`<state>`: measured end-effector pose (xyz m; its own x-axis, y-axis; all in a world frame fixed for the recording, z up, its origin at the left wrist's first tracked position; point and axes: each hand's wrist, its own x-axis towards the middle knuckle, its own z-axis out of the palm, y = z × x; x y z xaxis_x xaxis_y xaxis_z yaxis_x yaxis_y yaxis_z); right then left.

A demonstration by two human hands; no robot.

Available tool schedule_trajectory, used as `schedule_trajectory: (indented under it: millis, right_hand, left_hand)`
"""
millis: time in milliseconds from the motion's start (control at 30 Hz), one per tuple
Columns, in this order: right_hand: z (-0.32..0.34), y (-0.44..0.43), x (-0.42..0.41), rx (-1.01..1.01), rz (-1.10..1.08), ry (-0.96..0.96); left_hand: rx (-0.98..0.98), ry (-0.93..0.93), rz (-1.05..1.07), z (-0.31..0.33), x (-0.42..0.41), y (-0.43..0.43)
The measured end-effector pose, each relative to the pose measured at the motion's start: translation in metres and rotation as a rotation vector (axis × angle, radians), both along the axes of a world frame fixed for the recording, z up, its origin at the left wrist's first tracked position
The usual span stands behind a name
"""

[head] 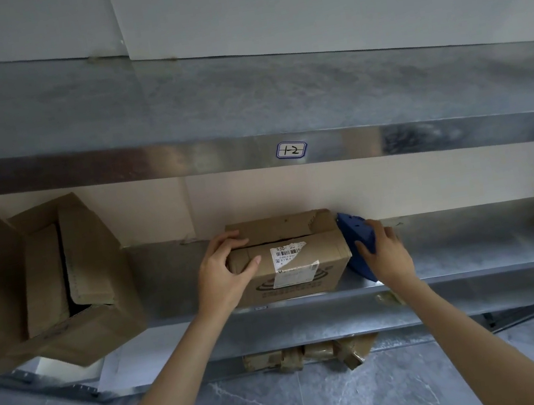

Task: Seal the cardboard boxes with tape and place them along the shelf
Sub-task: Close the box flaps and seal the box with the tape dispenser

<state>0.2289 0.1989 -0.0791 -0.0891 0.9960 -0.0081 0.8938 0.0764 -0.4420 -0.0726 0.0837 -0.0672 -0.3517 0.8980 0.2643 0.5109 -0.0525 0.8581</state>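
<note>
On the metal shelf (472,241), left fingers (229,239) grasp the box (297,232), right fingers (379,231) a blue dispenser (355,234).

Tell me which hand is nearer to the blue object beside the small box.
Right. The right hand holds the blue object just right of the box; the left hand grips the box's left end, away from it.

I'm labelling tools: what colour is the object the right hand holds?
The object is blue, clearest in the head view.
</note>
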Motion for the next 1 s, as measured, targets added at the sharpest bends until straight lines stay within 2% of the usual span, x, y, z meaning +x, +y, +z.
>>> schedule_trajectory:
  millis: [200,367,567,833,1000]
  right_hand:
    - [-0.019,0.011,0.005,-0.128,0.088,-0.241]
    - [-0.016,0.032,0.011,-0.249,0.124,-0.231]
    - [-0.007,0.044,0.013,-0.366,0.175,-0.072]
    - [0.023,0.037,0.018,-0.243,0.165,-0.111]
    - [0.064,0.021,0.017,-0.085,0.187,-0.074]
  left_hand:
    - [-0.007,-0.024,0.015,-0.001,0.001,0.000]
    - [-0.001,-0.015,0.018,-0.001,0.001,0.000]
    - [-0.022,-0.030,0.011,0.001,0.000,0.000]
    - [-0.014,-0.035,0.006,-0.001,-0.003,-0.001]
    - [0.006,0.004,0.017,-0.003,-0.003,0.000]
